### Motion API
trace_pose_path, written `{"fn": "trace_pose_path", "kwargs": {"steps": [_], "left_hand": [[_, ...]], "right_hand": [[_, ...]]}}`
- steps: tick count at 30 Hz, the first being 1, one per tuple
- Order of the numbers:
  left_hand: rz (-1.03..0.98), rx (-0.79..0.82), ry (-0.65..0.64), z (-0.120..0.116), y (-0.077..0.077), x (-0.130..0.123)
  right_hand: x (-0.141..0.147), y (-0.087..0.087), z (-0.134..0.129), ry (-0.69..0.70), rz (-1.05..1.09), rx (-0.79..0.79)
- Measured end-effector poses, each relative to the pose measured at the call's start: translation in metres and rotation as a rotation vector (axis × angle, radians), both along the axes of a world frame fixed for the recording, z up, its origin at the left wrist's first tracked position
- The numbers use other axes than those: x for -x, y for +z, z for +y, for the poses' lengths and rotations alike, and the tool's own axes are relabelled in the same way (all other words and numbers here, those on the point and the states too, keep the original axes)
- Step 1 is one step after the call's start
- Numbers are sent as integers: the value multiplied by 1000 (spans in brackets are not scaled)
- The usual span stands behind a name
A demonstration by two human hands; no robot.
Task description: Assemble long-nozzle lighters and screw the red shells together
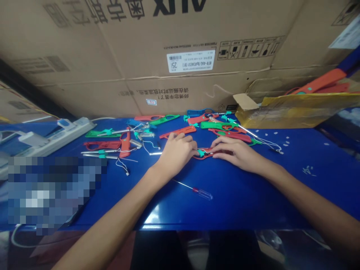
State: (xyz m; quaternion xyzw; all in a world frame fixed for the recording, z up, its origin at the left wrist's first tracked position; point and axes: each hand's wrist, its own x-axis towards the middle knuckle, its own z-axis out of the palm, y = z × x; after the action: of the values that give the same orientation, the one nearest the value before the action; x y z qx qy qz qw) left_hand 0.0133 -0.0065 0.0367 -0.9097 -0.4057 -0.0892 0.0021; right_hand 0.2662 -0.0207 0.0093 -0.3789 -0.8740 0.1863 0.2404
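1. Casing [208,155], red, sits between the person's two hands, past the middle of the blue table [253,202] toward its far edge; a teal piece [201,152] shows in it.
2. The left hand [178,152] bends over the casing's left end, fingers together and closed on it, as far as I can see from here, the tips partly hidden. A thin metal rod [155,153] sticks out to the left of that hand.
3. The right hand [234,152] has thumb and fingers clamped on the casing's right end.
4. Between the hands and the table's near edge lies a screwdriver [203,193], its clear handle slanting toward the right.
5. Along the far edge I see a green shell [165,119], an orange shell [177,131] and a blue shell [200,112].
6. A white power strip [60,140] runs by the left edge; at the far right corner, an open box [303,110] holds more orange pieces [320,82].
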Motion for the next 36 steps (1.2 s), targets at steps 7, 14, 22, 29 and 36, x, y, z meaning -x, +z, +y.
{"fn": "trace_pose_path", "kwargs": {"steps": [7, 14, 22, 29, 36], "left_hand": [[-104, 44, -25, 6, -5, 3], [-208, 60, -62, 9, -13, 4], [-208, 26, -63, 7, -15, 3], [-218, -54, -51, 5, -17, 3], [-204, -25, -23, 3, -18, 2]], "right_hand": [[1, -1, -1, -15, 4, -23], [1, -4, -2, -23, 5, -45], [2, -2, -2, -27, -6, -36], [1, -2, -2, -21, 1, -12], [0, -2, -2, -26, 14, -12]]}}
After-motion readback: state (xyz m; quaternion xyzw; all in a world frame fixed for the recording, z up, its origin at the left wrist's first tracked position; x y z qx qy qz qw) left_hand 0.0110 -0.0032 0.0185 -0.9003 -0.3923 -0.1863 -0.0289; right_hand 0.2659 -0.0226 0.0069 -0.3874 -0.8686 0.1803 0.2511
